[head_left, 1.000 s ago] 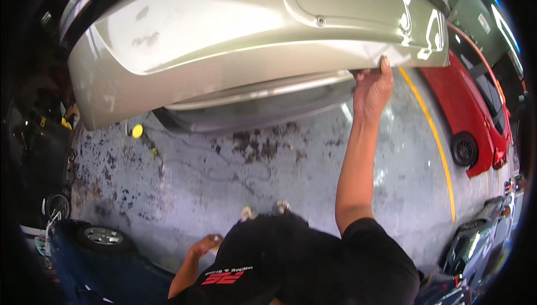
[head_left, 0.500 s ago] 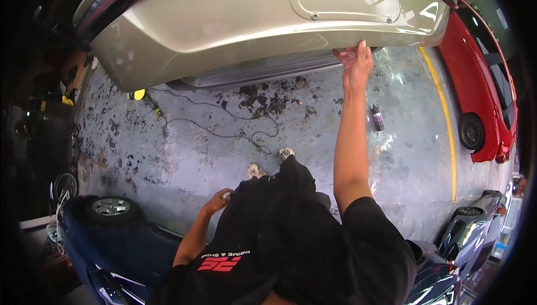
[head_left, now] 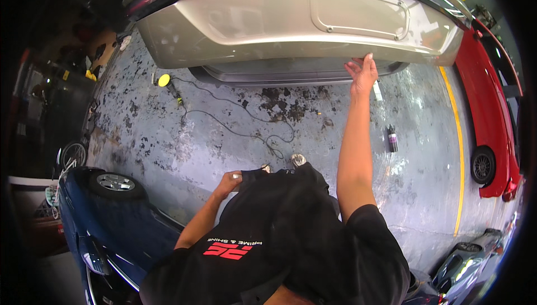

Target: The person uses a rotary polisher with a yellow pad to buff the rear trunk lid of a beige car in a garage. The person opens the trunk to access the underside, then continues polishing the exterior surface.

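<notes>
A raised beige car tailgate [head_left: 235, 47] spans the top, with a recessed panel on its face. My right hand [head_left: 364, 74] reaches up to its lower edge, one fingertip overlapping the painted rim. The other fingers are spread and slightly bent below that edge, and nothing shows between them. Beside my waist, my left hand [head_left: 228, 184] is closed next to the hem of my black shirt [head_left: 268, 210]. A small pale spot shows at its fingers; what it is I cannot make out.
A corded tool with a yellow pad [head_left: 164, 80] lies on the stained grey floor, its dark cable [head_left: 229, 128] looping toward my feet. A dark bottle [head_left: 392, 139] stands at right. A red car [head_left: 485, 103] is beyond the yellow line [head_left: 456, 131]; a blue car [head_left: 128, 215] is behind left.
The view has shifted, so the scene sits further right and the tailgate looks flatter. My right hand stays by its lower edge, fingers a little more spread. My left hand remains at my waist.
</notes>
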Demonstrator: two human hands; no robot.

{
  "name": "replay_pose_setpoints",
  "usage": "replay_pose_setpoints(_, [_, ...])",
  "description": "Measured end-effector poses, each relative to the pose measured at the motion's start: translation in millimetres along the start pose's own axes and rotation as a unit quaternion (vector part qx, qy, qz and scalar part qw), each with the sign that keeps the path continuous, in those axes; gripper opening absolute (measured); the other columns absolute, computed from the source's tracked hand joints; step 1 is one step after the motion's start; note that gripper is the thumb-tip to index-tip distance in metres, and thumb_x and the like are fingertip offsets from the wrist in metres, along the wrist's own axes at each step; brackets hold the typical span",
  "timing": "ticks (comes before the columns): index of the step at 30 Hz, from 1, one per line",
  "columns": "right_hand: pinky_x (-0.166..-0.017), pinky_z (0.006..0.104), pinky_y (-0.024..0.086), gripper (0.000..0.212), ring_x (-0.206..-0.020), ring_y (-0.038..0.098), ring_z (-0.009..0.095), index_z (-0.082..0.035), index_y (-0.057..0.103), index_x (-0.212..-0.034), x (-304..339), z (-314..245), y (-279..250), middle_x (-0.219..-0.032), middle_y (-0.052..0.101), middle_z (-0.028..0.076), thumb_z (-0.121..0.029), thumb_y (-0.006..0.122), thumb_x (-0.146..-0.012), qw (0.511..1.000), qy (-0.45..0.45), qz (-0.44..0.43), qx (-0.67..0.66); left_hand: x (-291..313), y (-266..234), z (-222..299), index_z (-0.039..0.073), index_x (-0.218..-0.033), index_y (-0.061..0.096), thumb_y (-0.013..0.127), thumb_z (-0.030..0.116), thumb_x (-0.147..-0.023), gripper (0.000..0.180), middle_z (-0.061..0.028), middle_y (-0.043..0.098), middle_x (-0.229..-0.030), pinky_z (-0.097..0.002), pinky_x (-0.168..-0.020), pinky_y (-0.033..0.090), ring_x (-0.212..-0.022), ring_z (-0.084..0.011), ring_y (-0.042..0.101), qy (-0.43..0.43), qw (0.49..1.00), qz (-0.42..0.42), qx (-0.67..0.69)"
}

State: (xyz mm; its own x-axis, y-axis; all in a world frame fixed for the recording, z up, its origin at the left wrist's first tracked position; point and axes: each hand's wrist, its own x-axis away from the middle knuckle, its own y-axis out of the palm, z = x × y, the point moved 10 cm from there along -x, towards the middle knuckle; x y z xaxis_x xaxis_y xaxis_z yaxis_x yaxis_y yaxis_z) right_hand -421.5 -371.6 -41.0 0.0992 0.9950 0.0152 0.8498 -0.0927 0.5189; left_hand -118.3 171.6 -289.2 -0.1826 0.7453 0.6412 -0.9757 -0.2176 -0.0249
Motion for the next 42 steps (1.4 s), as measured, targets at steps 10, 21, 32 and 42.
replay_pose_setpoints(10, [-0.063, 0.0315, 0.059, 0.035, -0.066, 0.067, 0.016, -0.007, 0.062, -0.102, -0.2, -3.7, -3.7, -0.086, 0.069, 0.007, -0.041, 0.058, -0.110, 1.000, -0.021, 0.007, 0.019, 29.6, 39.8, -2.9, 0.000, -0.142, 0.057, 0.059, 0.027, -0.106, 0.046, -0.0147, 0.064, -0.139, -0.0400, -0.110, 0.047, -0.128, -0.0247, 0.060, -0.157, 0.978, 0.025, 0.136])
replay_pose_setpoints(21, [-0.063, 0.0311, 0.061, 0.034, -0.066, 0.069, 0.015, -0.009, 0.058, -0.102, -3.3, 31.8, -5.1, -0.084, 0.068, 0.006, -0.042, 0.064, -0.107, 1.000, 0.005, 0.031, -0.005, -14.5, -22.3, -151.1, 0.000, -0.113, 0.064, 0.065, 0.024, -0.096, 0.030, -0.0283, 0.073, -0.099, -0.0472, -0.084, 0.056, -0.097, -0.0422, 0.073, -0.042, 0.952, 0.177, -0.246])
replay_pose_setpoints(32, [-0.064, 0.0373, 0.063, 0.041, -0.069, 0.068, 0.018, -0.010, 0.062, -0.106, -28.5, 104.0, -9.9, -0.084, 0.067, 0.005, -0.050, 0.061, -0.106, 0.985, 0.150, 0.017, -0.081, -64.6, 53.6, -98.2, -0.005, -0.124, 0.067, 0.067, 0.025, -0.097, 0.040, -0.0094, 0.076, -0.103, -0.0379, -0.088, 0.055, -0.096, -0.0205, 0.069, 0.039, 0.984, 0.142, 0.096])
replay_pose_setpoints(42, [-0.061, 0.0327, 0.061, 0.045, -0.068, 0.068, 0.017, -0.008, 0.062, -0.109, -22.1, 99.7, -21.6, -0.086, 0.071, 0.009, -0.052, 0.061, -0.106, 0.983, 0.178, -0.008, -0.042, -24.2, 60.5, -81.1, -0.006, -0.125, 0.069, 0.069, 0.026, -0.096, 0.043, -0.0073, 0.075, -0.105, -0.0360, -0.087, 0.054, -0.097, -0.0179, 0.067, 0.042, 0.976, 0.035, 0.212])
